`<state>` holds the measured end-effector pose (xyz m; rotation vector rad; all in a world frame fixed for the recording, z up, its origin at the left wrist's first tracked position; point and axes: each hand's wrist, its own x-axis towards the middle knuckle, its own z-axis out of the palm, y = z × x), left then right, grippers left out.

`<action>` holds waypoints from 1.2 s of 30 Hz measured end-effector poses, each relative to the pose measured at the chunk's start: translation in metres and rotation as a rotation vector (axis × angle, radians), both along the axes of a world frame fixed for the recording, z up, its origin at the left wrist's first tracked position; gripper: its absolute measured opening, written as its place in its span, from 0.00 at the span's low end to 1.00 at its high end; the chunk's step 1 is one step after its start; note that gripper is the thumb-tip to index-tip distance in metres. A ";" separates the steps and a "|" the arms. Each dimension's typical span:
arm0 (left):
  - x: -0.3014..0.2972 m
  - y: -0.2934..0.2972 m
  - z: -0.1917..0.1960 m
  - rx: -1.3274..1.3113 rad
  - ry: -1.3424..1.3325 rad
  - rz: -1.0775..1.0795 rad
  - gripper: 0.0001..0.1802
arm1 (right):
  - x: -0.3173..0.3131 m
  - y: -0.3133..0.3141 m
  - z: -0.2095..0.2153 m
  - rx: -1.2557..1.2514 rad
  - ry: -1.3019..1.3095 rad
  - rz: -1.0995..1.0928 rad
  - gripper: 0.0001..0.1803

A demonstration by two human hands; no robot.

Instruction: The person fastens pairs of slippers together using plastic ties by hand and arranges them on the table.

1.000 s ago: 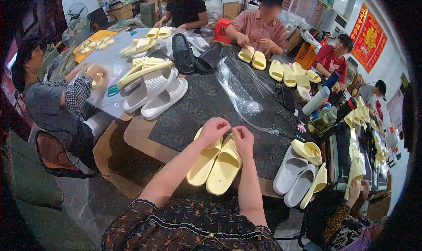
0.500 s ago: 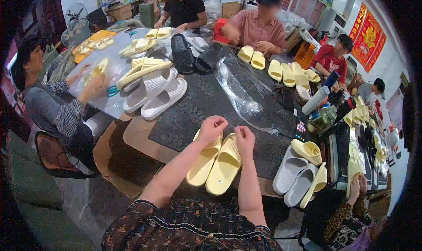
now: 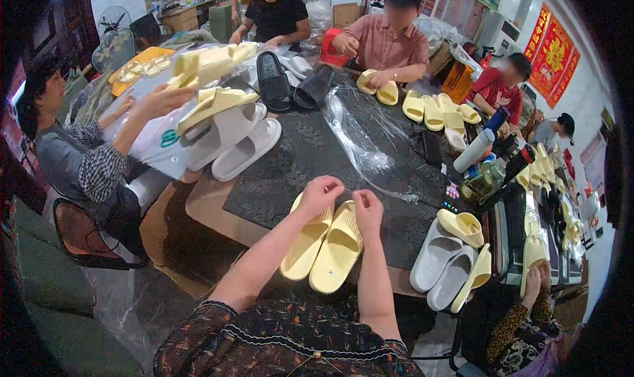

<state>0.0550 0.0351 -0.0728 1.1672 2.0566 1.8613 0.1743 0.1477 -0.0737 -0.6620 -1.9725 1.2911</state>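
A pair of pale yellow slide sandals (image 3: 336, 261) lies side by side at the table's near edge, toes pointing away from me. Above their ribbed straps, my left hand (image 3: 321, 195) and my right hand (image 3: 368, 213) are close together, both with thumb and fingers pinched. Between the fingertips a thin clear strand (image 3: 348, 191) is faintly visible; its ends are hidden in the fingers. Farther up the table lies a loose bundle of similar clear plastic strands (image 3: 356, 136).
Grey and yellow slides (image 3: 436, 255) sit close by on the right, beyond them bottles (image 3: 474, 151) and a glass jar (image 3: 487, 182). At left, grey slides (image 3: 246, 149) are stacked near yellow ones, beside black slides (image 3: 273, 79). Several co-workers (image 3: 396, 40) surround the dark-covered table (image 3: 277, 179).
My hands barely move, still pinched over the yellow slides. The co-worker at left lifts yellow slides toward the pile; the one in the pink shirt now reaches onto a yellow pair.
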 end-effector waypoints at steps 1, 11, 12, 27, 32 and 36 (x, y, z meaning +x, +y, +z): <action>-0.001 0.000 0.000 0.001 0.002 -0.003 0.08 | 0.000 0.001 -0.001 0.001 0.002 -0.003 0.09; -0.004 0.001 -0.004 0.010 -0.105 -0.002 0.10 | -0.001 0.004 -0.005 0.034 -0.010 -0.013 0.09; -0.003 0.000 -0.001 -0.033 -0.046 -0.012 0.10 | -0.002 0.006 -0.008 0.063 -0.010 0.007 0.09; 0.000 0.001 -0.006 0.013 -0.024 0.010 0.09 | -0.001 0.000 -0.001 -0.047 0.005 0.003 0.09; -0.001 0.004 -0.006 0.000 -0.065 0.049 0.09 | -0.001 0.009 -0.010 0.103 0.075 -0.072 0.08; -0.010 0.006 -0.013 0.080 -0.176 0.073 0.09 | 0.001 0.002 0.007 0.252 0.268 -0.187 0.06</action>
